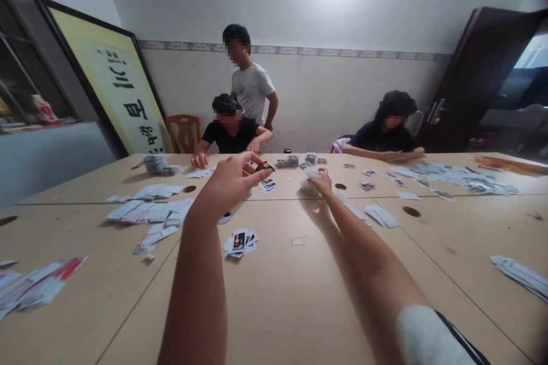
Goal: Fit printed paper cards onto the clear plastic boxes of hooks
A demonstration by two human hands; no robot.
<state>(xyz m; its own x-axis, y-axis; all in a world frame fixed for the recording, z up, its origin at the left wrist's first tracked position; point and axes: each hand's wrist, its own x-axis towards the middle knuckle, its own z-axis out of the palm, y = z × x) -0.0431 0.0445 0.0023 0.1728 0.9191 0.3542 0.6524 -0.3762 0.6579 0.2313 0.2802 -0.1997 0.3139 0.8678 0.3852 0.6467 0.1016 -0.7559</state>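
Observation:
Both my arms reach far out over a wide tan table (282, 291). My left hand (233, 178) is raised above the table and pinches a small dark card (265, 166) between thumb and fingertips. My right hand (320, 182) is closed round a white stack of cards (309, 180) near the table's middle. A small pile of picture cards (240, 242) lies on the table under my left forearm, and another few cards (268, 185) lie just past my left hand.
Rows of white cards (149, 211) lie at left, more cards (34, 288) at the near left edge and others (520, 275) at right. Stacks (157, 164) stand at the far side. Two people sit across the table; a third stands behind. Cable holes (411, 211) dot the tabletop.

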